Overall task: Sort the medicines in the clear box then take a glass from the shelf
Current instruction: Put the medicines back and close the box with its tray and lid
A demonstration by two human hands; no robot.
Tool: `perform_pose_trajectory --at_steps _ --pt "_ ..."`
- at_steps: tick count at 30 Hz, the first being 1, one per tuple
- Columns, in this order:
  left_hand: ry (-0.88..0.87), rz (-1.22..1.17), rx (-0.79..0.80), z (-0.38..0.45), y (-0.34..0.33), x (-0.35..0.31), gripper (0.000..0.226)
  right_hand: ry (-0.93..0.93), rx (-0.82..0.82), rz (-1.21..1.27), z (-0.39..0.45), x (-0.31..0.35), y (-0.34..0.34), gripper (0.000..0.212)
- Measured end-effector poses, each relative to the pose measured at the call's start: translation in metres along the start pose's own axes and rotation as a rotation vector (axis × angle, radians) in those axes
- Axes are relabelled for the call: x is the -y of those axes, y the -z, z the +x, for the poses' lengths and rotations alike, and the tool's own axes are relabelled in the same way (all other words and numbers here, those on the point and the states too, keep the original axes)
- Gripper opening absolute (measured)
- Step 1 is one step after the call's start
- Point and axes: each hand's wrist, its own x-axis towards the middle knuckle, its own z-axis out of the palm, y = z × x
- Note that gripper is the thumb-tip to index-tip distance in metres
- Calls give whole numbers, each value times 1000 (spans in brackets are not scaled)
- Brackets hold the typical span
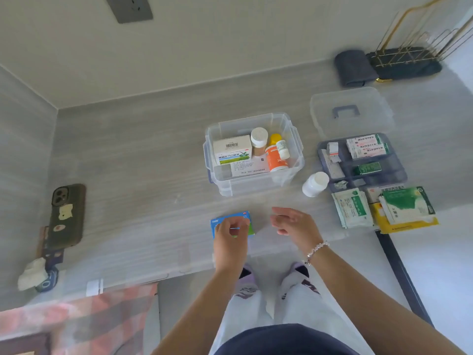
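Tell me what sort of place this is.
Probably a home, likely a kitchen or utility counter. A pale countertop runs into a wall corner with a wall socket above, a gold wire rack stands on a dark mat at the back, and a phone lies nearby.

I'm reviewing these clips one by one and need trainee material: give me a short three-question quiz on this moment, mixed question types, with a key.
1. True or false: the clear box has its lid on.
2. Multiple choice: what does the left hand grip? A) a white bottle B) the blue and green carton C) a phone
3. Fill in: the loose white bottle lies on the counter between the clear box and the ______ organiser tray.

Key:
1. False: the box is open, and the clear lid lies on the counter behind the tray.
2. B. The right hand beside it is open and holds nothing.
3. Blue-grey.
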Motion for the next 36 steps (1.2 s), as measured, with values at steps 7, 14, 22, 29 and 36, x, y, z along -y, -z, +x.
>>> perform_pose_trajectory --at_steps 7,14,22,29,36 --pt "-8 -37 324 -47 -90 -38 9 133 -163 -29 -25 5 106 23" --pt "43 7 448 -67 -190 -65 5 182 -404 -370 -17 -10 223 26" --pt "133 108 388 -79 -282 -76 37 120 -573 -617 20 -29 302 52" --pt "70 193 330 -86 -312 -83 19 108 -361 -647 39 -24 328 23" --pt "62 183 304 -84 -315 -91 19 114 -384 -506 35 -16 327 23"
